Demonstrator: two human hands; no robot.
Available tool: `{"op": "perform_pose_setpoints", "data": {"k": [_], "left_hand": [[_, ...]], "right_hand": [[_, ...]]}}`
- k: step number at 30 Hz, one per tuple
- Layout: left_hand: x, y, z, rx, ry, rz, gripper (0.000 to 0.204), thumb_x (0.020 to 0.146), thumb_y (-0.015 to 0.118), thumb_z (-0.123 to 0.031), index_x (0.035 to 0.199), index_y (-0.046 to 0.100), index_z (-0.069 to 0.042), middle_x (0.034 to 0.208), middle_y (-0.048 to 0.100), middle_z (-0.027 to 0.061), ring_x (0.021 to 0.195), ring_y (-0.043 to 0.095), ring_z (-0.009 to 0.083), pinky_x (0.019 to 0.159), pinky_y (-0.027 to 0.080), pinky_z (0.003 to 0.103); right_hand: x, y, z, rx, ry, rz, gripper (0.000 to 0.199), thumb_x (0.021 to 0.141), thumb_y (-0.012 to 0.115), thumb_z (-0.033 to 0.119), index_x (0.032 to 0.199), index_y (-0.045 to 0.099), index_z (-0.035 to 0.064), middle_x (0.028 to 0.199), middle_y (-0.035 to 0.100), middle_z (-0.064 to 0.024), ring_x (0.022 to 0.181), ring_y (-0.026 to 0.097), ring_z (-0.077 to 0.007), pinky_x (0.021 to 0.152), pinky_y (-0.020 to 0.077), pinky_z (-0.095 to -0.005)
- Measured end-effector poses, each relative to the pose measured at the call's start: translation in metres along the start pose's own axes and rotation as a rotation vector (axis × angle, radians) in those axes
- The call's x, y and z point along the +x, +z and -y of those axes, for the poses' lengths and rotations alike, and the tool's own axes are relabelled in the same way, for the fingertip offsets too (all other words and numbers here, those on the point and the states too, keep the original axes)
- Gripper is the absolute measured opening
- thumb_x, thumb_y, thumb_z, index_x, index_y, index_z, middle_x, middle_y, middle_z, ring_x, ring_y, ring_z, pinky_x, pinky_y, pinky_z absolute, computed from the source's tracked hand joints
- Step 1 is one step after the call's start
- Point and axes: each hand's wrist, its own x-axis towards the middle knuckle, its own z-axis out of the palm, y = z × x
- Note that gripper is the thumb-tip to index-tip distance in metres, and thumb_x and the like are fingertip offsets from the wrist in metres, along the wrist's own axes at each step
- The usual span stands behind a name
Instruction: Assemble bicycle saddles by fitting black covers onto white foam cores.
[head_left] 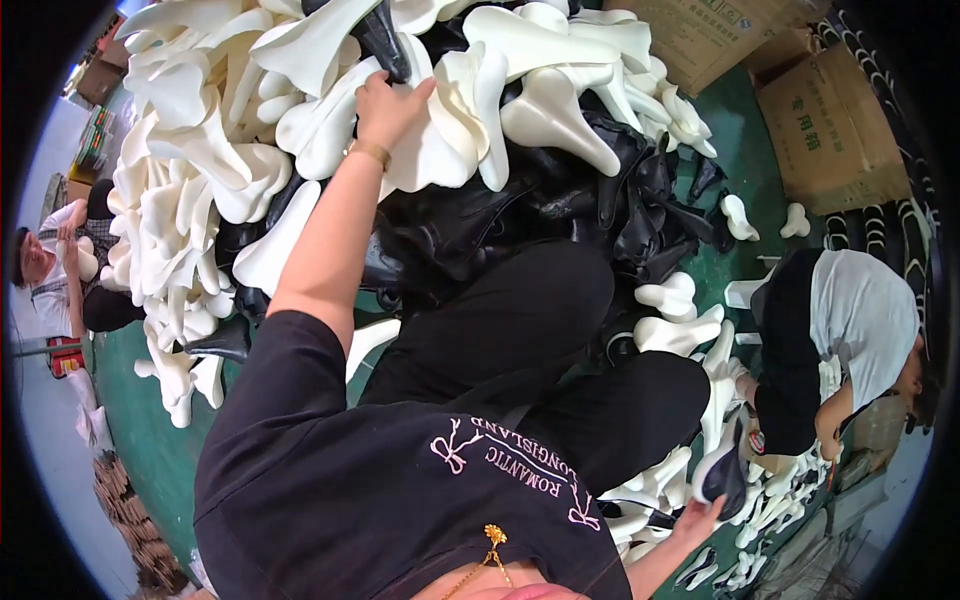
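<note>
My left hand point(390, 115) reaches out to the far pile, its thumb and fingers on either side of the narrow nose of a black bicycle saddle shell point(378, 38). White saddle foam pads point(430, 145) lie right beneath that hand. Low on the right, my right hand point(695, 522) grips a bicycle saddle piece point(735, 485), dark on one side with a white pad on the other. Its fingers are partly hidden behind the piece.
Black saddle shells point(450, 225) heap up before my knees, and more white pads point(185, 170) rise at left. Cardboard boxes point(835, 130) stand far right on the green floor point(755, 170). One person point(840, 330) bends over at right; another point(60, 260) sits at left.
</note>
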Motion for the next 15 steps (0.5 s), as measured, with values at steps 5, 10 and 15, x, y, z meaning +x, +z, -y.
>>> {"op": "perform_pose_setpoints", "data": {"k": [5,10,15], "left_hand": [[0.025,0.020,-0.016,-0.182,-0.195,0.162,0.110,0.064,0.078,-0.052,0.124,0.023,0.022,0.113,0.053,0.0322,0.104,0.060,0.0335,0.088,0.049,0.035],[0.003,-0.009,-0.010,-0.133,-0.116,0.232,0.085,0.068,0.075,-0.033,0.123,0.029,0.014,0.110,0.058,0.0292,0.103,0.061,0.0350,0.089,0.047,0.036],[-0.067,-0.062,0.001,-0.523,0.047,0.424,0.072,0.072,0.071,-0.021,0.127,0.034,0.007,0.110,0.058,0.0192,0.097,0.061,0.0276,0.086,0.047,0.035]], "right_hand": [[0.010,-0.053,-0.056,0.467,0.307,-0.455,0.045,0.089,0.061,0.028,0.116,0.052,-0.0071,0.109,0.062,-0.0193,0.096,0.062,-0.0261,0.086,0.0553,-0.0346],[0.033,0.060,-0.042,0.075,0.208,0.126,0.030,0.091,0.059,0.024,0.115,0.059,0.0060,0.100,0.065,-0.0042,0.084,0.061,-0.0133,0.072,0.0499,-0.0248],[-0.014,0.271,0.019,-0.125,-0.162,0.612,0.032,0.091,0.059,0.015,0.120,0.057,0.0039,0.092,0.064,-0.0044,0.079,0.059,-0.0104,0.068,0.0467,-0.0239]]}}
